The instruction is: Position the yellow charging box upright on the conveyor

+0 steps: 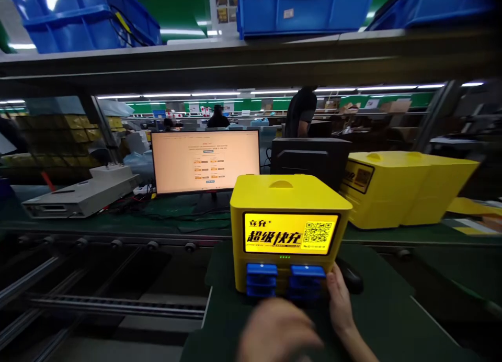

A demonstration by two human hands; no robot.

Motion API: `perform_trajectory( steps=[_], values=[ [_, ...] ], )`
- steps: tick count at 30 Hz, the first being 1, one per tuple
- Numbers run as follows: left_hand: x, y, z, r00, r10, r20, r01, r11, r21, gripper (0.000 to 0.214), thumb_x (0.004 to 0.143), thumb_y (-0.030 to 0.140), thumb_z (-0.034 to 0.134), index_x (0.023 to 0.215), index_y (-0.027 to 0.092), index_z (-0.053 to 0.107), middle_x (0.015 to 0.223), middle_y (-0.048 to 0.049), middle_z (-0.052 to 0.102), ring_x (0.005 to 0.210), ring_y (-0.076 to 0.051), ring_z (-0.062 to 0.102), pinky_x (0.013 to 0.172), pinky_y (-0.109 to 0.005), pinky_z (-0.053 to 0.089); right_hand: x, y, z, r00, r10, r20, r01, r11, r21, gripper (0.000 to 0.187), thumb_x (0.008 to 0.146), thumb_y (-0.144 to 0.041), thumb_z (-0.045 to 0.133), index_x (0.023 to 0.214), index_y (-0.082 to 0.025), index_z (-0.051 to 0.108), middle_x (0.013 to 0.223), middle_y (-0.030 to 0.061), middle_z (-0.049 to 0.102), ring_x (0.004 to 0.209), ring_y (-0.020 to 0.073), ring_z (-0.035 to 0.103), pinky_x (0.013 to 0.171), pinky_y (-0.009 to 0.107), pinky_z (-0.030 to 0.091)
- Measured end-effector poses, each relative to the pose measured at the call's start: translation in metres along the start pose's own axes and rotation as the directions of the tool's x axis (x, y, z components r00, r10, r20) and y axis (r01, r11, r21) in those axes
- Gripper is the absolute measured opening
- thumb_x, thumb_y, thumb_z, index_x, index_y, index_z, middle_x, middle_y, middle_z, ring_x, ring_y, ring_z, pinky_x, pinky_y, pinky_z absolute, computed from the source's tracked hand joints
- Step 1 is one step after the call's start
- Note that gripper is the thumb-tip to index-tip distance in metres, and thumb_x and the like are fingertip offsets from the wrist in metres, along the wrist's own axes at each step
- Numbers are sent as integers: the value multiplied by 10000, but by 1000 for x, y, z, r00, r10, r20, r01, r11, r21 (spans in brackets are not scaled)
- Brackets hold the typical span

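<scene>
factory floor stretched away under long ceiling lights, with two people (218,116) standing in the distance beyond a shelf that carried three blue plastic bins (306,9). along the green workbench (188,221) stood one monitor (206,160), one grey metal device (80,192) and one black box (309,163). two yellow cabinets were in view: the farther yellow cabinet (408,189) sat back to the right, and the nearer yellow cabinet (288,210) stood on a dark green mat (376,309) directly ahead of the person. its lit screen (291,233) showed one qr code (317,232), and two columns of blue power banks (261,281) filled its lower front. the right hand (340,302) was at the right column, its fingers (333,278) held close together and touching the blue units; whether they pinched one, i could not tell. the left hand (278,337) was blurred just below the columns, its state impossible to read. one dark rounded object (350,277) lay just behind the right hand.
</scene>
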State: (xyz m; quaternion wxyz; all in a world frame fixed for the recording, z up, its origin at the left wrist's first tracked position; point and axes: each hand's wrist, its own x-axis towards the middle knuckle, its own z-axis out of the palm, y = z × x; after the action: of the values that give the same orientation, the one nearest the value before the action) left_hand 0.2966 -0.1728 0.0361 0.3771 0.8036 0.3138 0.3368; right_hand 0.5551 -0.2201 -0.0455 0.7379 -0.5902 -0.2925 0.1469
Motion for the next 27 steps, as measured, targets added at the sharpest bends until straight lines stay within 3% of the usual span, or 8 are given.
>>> perform_trajectory(
  steps=[3,5,8,12,15,19,23,27],
  values=[
    [35,-7,0,968,-112,-223,111,994,-16,622,847,465,491,1379,217,285,1472,-92,230,1347,-282,220,1103,-486,233,-2,-13,4,998,-8,55,7,1000,19,896,717,-606,624,1397,-170,236,1422,103,338,1285,304,318,1037,380,330],
    [55,-19,1,957,-189,-220,175,981,-82,771,800,461,554,1408,182,170,1483,-112,195,1359,-277,187,1117,-472,200,-3,-21,6,998,15,65,-16,1000,2,936,679,-553,691,1401,-198,213,1414,102,345,1269,306,344,1038,398,327],
    [71,-32,11,967,-217,-134,192,966,-173,830,761,470,596,1398,147,175,1461,-128,235,1354,-276,206,1120,-423,211,-3,-28,7,996,50,71,-50,999,-10,913,680,-526,703,1389,-213,222,1397,103,367,1250,303,370,1047,425,310],
    [71,-33,25,949,-257,-181,223,956,-189,791,798,491,547,1404,174,149,1467,-109,195,1360,-258,195,1107,-372,254,-2,-31,6,994,76,83,-75,997,-16,923,661,-533,713,1375,-205,228,1385,121,375,1244,312,371,1052,458,295],
    [69,-32,25,953,-237,-188,204,963,-178,785,791,489,552,1396,169,166,1449,-123,208,1344,-272,232,1094,-382,280,-2,-33,2,993,82,85,-80,996,-26,930,651,-546,714,1368,-206,231,1385,125,370,1247,318,360,1062,485,273],
    [68,-42,21,975,-190,-115,175,976,-130,862,730,445,633,1393,163,160,1458,-134,200,1346,-295,217,1102,-417,253,-1,-29,-6,977,117,180,-98,989,-112,969,653,-530,722,1387,-225,167,1421,122,307,1277,298,317,1075,500,246],
    [63,-55,21,964,-229,-134,216,971,-106,774,753,416,602,1382,196,208,1452,-110,244,1338,-285,247,1097,-421,255,0,-18,-14,984,69,167,-31,975,-221,983,635,-548,725,1384,-202,192,1409,140,319,1283,309,303,1087,516,203],
    [55,-60,24,975,-200,-93,200,980,-7,989,639,314,710,1420,194,115,1498,-97,167,1367,-267,179,1120,-387,208,2,2,-20,975,23,222,59,932,-357,1101,591,-555,758,1408,-206,107,1415,154,292,1281,332,300,1068,551,223]
  ],
)
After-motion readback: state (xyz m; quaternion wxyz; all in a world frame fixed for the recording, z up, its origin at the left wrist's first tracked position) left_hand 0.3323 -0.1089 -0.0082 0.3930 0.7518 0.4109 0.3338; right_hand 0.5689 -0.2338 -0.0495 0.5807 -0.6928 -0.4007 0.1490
